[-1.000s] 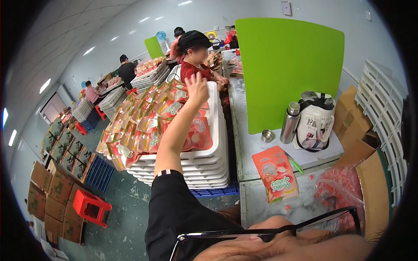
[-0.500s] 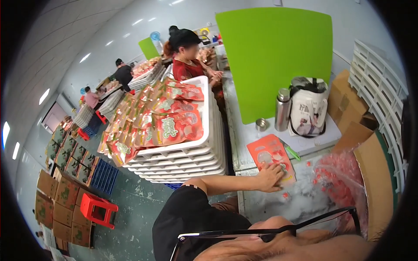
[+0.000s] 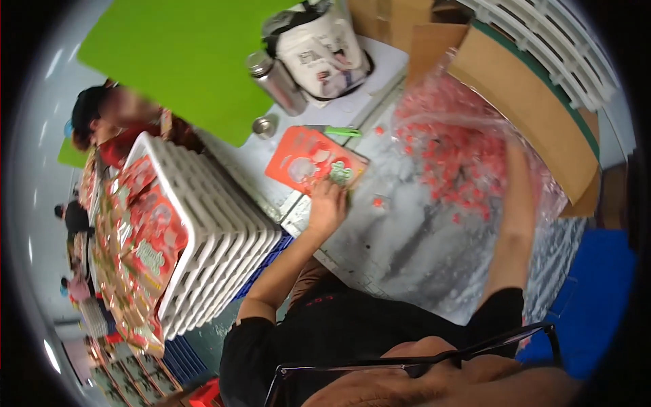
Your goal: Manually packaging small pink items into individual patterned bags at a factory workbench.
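Note:
A flat red pouch [image 3: 313, 161] with a printed front lies on the worktable. At its near edge, my left hand [image 3: 328, 205] grips it with bent fingers. My right hand [image 3: 517, 154] reaches into a heap of small red pieces [image 3: 451, 152] on the right, partly covered by a clear plastic bag [image 3: 542, 183]; its fingers are blurred and hidden there. A few loose red pieces lie between the pouch and the heap. Just beyond the pouch is a green-handled tool [image 3: 342, 131], perhaps a knife.
A steel flask [image 3: 279, 85], its cup [image 3: 264, 127] and a white bag [image 3: 322, 51] stand behind the pouch. A green panel [image 3: 183, 61] rises at the far left. Stacked white trays [image 3: 210, 237] hold several filled pouches; a co-worker [image 3: 112, 129] is beyond. Cardboard [image 3: 522, 108] borders the right.
My view has swung to the right, and my right arm has come into sight over the red pieces. My left hand has shifted from lying on the pouch to its near edge.

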Motion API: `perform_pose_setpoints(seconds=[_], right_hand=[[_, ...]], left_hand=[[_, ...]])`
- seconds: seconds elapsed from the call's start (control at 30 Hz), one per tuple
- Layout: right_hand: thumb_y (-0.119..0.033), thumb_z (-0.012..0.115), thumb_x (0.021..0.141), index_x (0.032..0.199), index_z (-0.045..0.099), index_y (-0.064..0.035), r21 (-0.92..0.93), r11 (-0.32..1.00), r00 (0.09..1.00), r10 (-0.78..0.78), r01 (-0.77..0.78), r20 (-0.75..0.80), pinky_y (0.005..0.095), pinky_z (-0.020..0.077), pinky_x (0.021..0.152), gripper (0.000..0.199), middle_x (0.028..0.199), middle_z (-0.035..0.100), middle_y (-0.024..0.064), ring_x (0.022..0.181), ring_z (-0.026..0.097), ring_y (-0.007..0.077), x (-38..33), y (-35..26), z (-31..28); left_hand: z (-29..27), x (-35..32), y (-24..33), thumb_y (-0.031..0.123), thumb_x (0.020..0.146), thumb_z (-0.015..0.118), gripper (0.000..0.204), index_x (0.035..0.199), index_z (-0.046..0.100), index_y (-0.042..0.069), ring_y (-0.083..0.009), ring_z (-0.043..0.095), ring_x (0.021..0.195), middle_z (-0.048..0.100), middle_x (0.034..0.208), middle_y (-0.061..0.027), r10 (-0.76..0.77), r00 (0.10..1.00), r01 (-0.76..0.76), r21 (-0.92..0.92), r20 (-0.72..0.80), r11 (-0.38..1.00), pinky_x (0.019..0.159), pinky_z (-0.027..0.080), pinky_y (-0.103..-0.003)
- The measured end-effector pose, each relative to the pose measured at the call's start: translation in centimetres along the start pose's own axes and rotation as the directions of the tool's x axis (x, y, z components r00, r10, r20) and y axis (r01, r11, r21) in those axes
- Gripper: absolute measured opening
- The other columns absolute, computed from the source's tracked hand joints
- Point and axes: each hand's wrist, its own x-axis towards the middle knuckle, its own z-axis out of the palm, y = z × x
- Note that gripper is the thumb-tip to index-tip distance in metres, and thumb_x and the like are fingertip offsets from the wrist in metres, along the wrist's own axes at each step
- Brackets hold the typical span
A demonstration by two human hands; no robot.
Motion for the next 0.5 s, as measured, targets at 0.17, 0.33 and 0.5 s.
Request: perform_pose_setpoints(seconds=[0.17,0.33,0.5], right_hand=[[-0.047,0.057,0.092,0.128,0.063,-0.0109,0.324,0.938,0.987,0.15,-0.125,-0.054,0.0495,0.0379,0.109,0.051,0.138,0.057,0.0194,0.128,0.052,0.0369,1.8,-9.1,-12.6],[-0.055,0.06,0.088,0.134,0.059,-0.0204,0.623,0.782,1.0,0.006,0.002,-0.011,0.053,0.0326,0.112,0.057,0.143,0.052,0.0175,0.131,0.048,0.0383,-2.3,-8.3,-16.6],[-0.058,0.062,0.086,0.144,0.051,-0.0247,0.442,0.896,0.999,0.03,-0.033,0.014,0.0604,0.0224,0.115,0.068,0.154,0.039,0.0137,0.138,0.038,0.0424,-7.7,-13.2,-22.5]], left_hand=[[0.8,0.2,0.3,0.009,0.078,0.075,0.017,0.082,0.061,0.0,-0.0391,0.056,0.093,0.06,0.093,-0.0194,-0.073,0.996,0.078,-0.119,0.048,0.99,0.088,0.043,-0.049],[0.4,1.0,0.5,0.009,0.078,0.076,0.011,0.08,0.068,0.002,-0.0354,0.058,0.092,0.064,0.089,-0.0159,-0.073,0.994,0.089,-0.213,0.083,0.973,0.085,0.045,-0.045],[-0.1,0.4,-1.4,0.008,0.077,0.074,0.008,0.077,0.069,0.001,-0.0349,0.06,0.087,0.065,0.085,-0.0153,-0.007,0.998,0.023,-0.259,0.062,0.966,0.085,0.045,-0.044]])
